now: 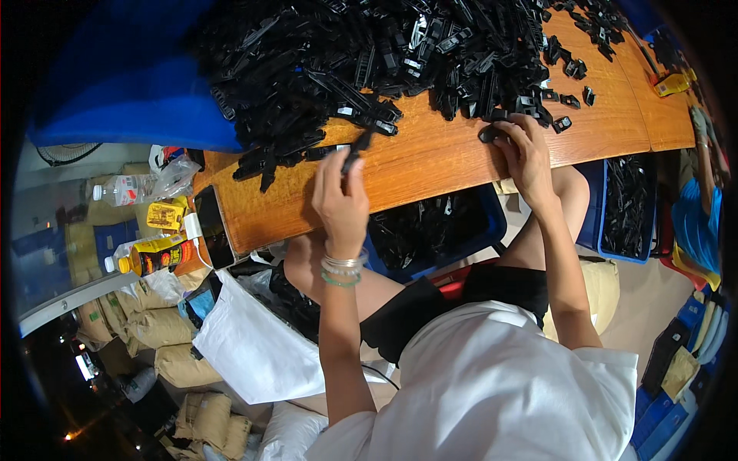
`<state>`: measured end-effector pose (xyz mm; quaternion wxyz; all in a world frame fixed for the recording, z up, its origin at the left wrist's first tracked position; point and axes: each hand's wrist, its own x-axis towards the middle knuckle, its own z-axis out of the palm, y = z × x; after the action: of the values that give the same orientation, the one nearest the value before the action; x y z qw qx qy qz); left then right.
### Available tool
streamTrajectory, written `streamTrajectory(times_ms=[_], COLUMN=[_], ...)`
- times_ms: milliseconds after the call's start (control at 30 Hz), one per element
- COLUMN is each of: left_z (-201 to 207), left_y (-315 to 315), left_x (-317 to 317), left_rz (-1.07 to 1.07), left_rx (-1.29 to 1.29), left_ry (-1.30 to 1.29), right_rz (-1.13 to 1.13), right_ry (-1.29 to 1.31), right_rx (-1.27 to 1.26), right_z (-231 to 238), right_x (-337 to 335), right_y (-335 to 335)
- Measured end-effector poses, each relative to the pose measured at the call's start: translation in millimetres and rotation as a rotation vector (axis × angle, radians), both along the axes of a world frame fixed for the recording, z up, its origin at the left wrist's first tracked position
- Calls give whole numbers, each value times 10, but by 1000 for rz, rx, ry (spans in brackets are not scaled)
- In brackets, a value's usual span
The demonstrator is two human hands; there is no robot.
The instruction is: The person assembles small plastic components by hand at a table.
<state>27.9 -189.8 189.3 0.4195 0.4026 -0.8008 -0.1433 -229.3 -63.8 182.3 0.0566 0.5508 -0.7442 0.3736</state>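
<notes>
My left hand [339, 196] is closed on a slim black plastic part [357, 150] and holds it tilted over the table's near edge. The part is a little blurred, so its exact kind does not show. Farther right, my right hand [526, 152] pinches a small dark rounded piece [490, 134] between thumb and fingers, low over the wood. Beyond both hands a big heap of black plastic parts [307, 84] covers the far side of the wooden table [430, 165]. Long toothed strips and short blocky pieces are mixed in it.
A blue bin [494, 219] filled with black parts stands under the table by my knees; another blue bin [596, 223] is to its right. Bottles [157, 257] stand at the left. A blue tray [131, 92] borders the heap. Another person [699, 207] sits at far right.
</notes>
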Motion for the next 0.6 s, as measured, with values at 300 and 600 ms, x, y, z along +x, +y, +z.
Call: streamTrajectory(times_ms=[300,600], left_z=[-38,122], left_y=[177,22], left_x=[-122,-405], left_rz=[-123,-490], left_rx=[183,-72], left_ry=[-266,-314], right_rz=[129,160], right_ry=[-14,-345], right_rx=[11,-43], right_z=[46,34], right_x=[137,414], right_y=[-3,-55])
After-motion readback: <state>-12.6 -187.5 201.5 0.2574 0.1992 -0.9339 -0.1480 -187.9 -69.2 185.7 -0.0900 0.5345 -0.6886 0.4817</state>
